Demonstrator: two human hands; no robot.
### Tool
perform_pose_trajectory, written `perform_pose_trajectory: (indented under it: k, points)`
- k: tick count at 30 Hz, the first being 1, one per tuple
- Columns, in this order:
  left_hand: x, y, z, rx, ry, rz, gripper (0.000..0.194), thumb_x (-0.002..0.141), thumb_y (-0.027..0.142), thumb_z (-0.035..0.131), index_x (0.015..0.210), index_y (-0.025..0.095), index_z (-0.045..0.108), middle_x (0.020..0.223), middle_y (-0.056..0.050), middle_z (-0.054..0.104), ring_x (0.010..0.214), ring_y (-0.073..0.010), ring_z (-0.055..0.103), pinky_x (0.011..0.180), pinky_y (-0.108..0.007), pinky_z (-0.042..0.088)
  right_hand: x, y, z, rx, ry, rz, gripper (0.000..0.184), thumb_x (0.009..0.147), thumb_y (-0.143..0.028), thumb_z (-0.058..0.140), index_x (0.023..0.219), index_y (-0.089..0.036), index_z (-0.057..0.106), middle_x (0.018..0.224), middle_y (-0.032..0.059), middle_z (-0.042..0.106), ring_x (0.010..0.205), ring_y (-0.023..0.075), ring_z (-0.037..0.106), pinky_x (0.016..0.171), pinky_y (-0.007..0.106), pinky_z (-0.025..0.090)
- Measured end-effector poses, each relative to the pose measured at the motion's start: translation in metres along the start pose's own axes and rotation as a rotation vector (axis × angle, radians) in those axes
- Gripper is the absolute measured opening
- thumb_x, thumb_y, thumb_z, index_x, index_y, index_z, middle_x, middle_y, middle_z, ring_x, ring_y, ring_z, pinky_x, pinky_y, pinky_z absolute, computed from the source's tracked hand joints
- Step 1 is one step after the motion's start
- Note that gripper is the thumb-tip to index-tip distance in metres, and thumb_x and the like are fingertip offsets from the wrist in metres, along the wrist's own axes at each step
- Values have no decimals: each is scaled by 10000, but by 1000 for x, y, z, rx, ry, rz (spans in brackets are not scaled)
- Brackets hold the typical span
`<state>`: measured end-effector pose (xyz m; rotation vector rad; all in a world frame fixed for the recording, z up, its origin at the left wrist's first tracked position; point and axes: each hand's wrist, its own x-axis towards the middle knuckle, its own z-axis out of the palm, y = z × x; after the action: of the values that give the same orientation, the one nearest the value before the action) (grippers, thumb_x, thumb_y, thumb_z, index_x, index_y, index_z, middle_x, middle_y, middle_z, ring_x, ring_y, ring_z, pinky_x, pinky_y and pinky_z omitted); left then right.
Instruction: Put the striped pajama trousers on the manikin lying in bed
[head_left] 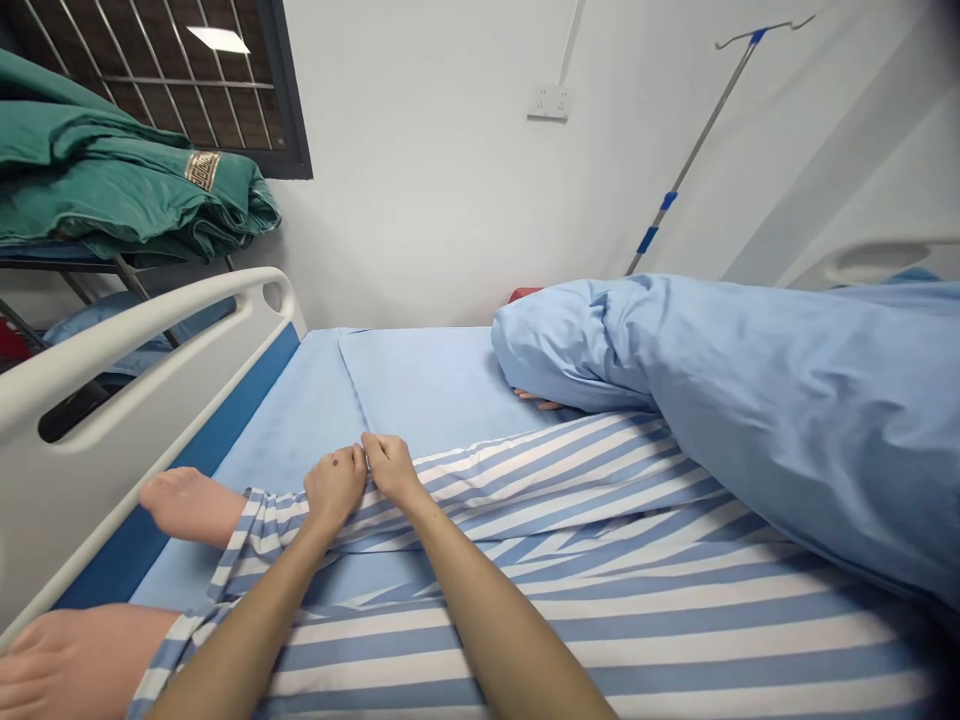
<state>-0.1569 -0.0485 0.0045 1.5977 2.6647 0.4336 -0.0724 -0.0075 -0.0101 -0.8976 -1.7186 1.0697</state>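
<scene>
The left hand point(335, 487) and right hand point(390, 467) curl side by side over striped trousers point(637, 620); what they pinch can't be told. Beyond the trousers lies a sheet point(435, 375).

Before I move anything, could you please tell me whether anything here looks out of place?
Slightly: the blue quilt is bunched toward the picture's right, leaving much of the striped trousers uncovered, so it looks pushed aside. I see no spill or damage.
</scene>
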Motion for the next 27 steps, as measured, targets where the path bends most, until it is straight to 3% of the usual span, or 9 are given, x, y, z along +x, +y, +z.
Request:
perform_pose_trajectory:
  k: [5, 8, 13, 16, 19, 23, 27]
  points:
    - [1, 30, -11, -315, 200, -67, 510, 867, 395, 215, 694, 176, 641, 705, -72, 660, 655, -162, 558, 570, -252, 319, 6, 0, -7, 347, 2, 107, 437, 820, -489, 367, 501, -196, 310, 463, -63, 268, 454, 70, 251, 429, 209, 236]
    - [-3, 41, 3, -462, 199, -127, 477, 866, 356, 222, 637, 179, 601, 667, -55, 647, 600, -138, 517, 544, -249, 280, 7, 2, -10, 362, 63, 128, 432, 805, -487, 400, 504, -198, 288, 477, -62, 260, 467, 67, 244, 429, 209, 244]
    - [-10, 38, 23, -469, 175, -156, 409, 854, 343, 260, 639, 198, 576, 719, -51, 658, 625, -147, 515, 540, -258, 237, 5, 7, -7, 287, 86, 87, 417, 807, -468, 403, 510, -195, 298, 492, -58, 272, 488, 71, 262, 436, 208, 257]
    - [-10, 35, 22, -474, 168, -147, 413, 857, 352, 250, 628, 200, 558, 705, -52, 650, 620, -147, 506, 546, -257, 232, 7, 3, -6, 207, 112, 111, 405, 821, -442, 376, 507, -196, 302, 490, -54, 280, 491, 75, 277, 441, 207, 257]
    - [-10, 35, 19, -481, 167, -123, 429, 862, 353, 229, 643, 200, 566, 703, -58, 645, 615, -149, 494, 546, -259, 225, 12, -12, -16, -33, 56, 154, 394, 818, -368, 385, 470, -186, 354, 456, -50, 292, 483, 81, 294, 460, 213, 247]
    - [-11, 37, 19, -451, 93, -128, 419, 842, 390, 268, 669, 208, 603, 693, -61, 639, 590, -155, 475, 524, -263, 202, 10, -29, -37, -330, -50, -1, 423, 838, -370, 387, 466, -174, 431, 449, -43, 345, 481, 82, 318, 488, 213, 233]
    - [-11, 38, 21, -433, 119, -120, 438, 839, 403, 262, 646, 211, 605, 702, -60, 647, 614, -158, 485, 533, -257, 231, -4, -14, -42, -434, 40, -8, 416, 875, -342, 336, 533, -174, 504, 512, -21, 464, 527, 95, 382, 518, 214, 251]
